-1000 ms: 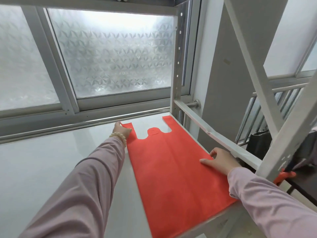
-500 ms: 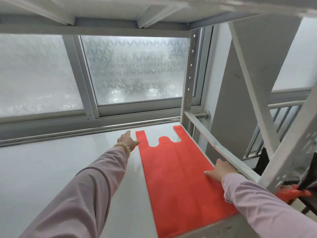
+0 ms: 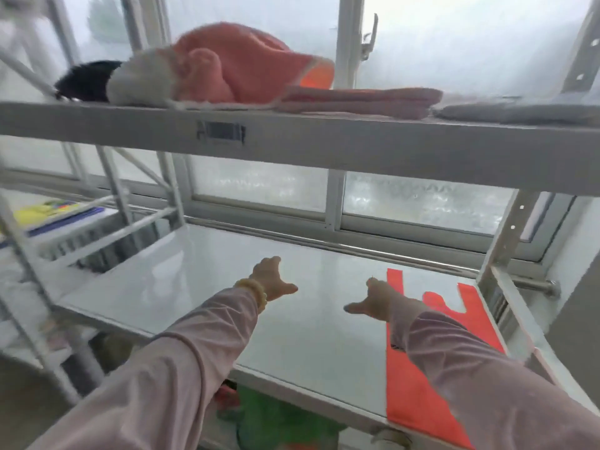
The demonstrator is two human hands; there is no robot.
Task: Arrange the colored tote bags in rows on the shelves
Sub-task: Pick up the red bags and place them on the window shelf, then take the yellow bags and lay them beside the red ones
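frosted windows [image 3: 422, 203], white metal shelving [image 3: 324, 147]

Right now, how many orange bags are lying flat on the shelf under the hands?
1. The orange bag lies flat at the right end of the shelf, partly under the right sleeve. Nothing more seems hidden.

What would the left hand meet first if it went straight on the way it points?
Probably nothing on the shelf: the left hand points over bare surface toward the window frame behind it, though depth is unclear.
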